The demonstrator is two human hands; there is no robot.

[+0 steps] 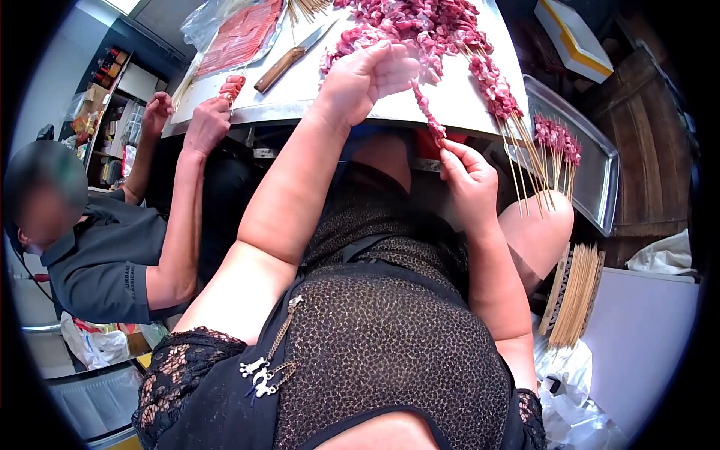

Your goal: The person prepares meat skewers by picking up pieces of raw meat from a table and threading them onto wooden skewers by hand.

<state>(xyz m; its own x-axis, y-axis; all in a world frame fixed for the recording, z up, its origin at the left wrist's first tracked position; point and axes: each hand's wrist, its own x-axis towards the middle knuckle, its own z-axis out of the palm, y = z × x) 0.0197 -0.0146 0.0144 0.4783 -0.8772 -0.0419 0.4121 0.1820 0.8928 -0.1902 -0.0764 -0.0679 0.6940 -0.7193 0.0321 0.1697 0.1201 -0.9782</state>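
Note:
My right hand pinches the lower end of a thin skewer of red meat pieces, which slants up and to the left past the table's front edge. Near its upper tip is my left hand, palm partly turned up and fingers stretched out, with nothing seen held in it. Just beyond the left hand, a large pile of raw meat pieces lies on the white table. Loaded skewers rest to the right, their bare sticks hanging over the edge.
A knife lies near sliced meat. At the left, a co-worker's hand holds a meat skewer. A metal tray bears more skewers at the right. Bare sticks fill a box below.

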